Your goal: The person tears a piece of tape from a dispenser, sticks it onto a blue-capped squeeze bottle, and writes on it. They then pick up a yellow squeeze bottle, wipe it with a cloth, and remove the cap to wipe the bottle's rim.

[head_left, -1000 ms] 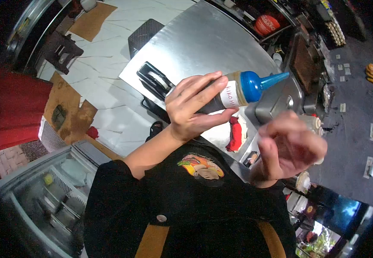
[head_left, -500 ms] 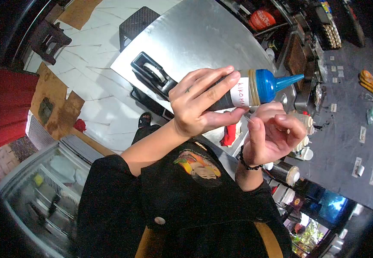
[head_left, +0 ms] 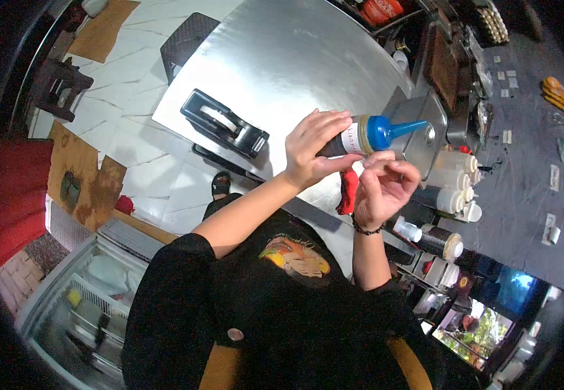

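My left hand [head_left: 314,144] is wrapped around a dark squeeze bottle [head_left: 364,135] with a blue pointed nozzle cap and a white hand-lettered label [head_left: 351,138]. The bottle lies sideways in the air, nozzle to the right. Just below its label, my right hand [head_left: 386,188] is curled, thumb and fingers close together by the bottle. A thin clear strip, seemingly tape, showed there a moment earlier; now it is too small to make out. A black tape dispenser [head_left: 227,123] rests on the steel table [head_left: 275,58] to the left.
Beneath my hands is a red cloth [head_left: 347,192]. A steel container with a lid [head_left: 425,133] and several white-capped squeeze bottles [head_left: 454,185] stand to the right, beside a grey counter [head_left: 522,149]. A glass-topped chest [head_left: 90,292] is at lower left.
Both hands and the bottle have moved away from my body, and the right hand has shifted left. The view has swung, showing more of the tape dispenser.
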`<state>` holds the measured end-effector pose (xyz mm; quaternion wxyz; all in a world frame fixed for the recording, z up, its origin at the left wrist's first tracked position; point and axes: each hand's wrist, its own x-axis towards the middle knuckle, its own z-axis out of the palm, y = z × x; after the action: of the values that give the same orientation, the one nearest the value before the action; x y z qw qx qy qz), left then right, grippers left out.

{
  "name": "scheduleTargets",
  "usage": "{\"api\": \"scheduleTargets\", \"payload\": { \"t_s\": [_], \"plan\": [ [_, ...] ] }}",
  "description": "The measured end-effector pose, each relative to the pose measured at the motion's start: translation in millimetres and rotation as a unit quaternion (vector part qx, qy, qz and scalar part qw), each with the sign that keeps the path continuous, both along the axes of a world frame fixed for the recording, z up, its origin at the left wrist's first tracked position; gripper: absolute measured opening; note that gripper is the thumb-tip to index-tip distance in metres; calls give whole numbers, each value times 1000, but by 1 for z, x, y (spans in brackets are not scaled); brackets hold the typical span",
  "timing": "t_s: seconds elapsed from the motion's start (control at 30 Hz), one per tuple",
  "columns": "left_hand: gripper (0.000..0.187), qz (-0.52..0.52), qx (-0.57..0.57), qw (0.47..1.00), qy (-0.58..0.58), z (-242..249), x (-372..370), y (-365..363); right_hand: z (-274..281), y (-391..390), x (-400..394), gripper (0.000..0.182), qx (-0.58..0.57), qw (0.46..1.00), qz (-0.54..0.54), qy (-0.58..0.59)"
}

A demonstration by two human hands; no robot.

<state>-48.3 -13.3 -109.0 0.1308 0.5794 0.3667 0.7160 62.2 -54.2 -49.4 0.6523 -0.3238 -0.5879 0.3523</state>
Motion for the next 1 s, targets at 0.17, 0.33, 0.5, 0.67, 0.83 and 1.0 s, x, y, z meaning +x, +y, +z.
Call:
{"api": "scheduleTargets", "payload": {
  "t_s": [0.17,0.33,0.5,0.67,0.83,1.0],
  "plan": [
    [50,-21,-105,993,39,-72,31,16,-71,25,29,39,-41,998,-19,-31],
    [53,-66,-183,981,21,-140,50,16,-146,39,51,37,-37,993,-19,-107],
    [54,-117,-166,976,72,-163,55,22,-176,31,70,34,-50,995,-36,-79],
    [51,-110,-105,988,-28,-175,64,28,-183,24,83,35,-67,995,-43,-61],
    [40,-104,-135,982,-86,-174,66,9,-176,16,83,29,-47,992,-81,-82],
    [19,-149,-304,933,-126,-144,52,-14,-164,-1,83,32,-84,987,-95,-100]
  ]
}}
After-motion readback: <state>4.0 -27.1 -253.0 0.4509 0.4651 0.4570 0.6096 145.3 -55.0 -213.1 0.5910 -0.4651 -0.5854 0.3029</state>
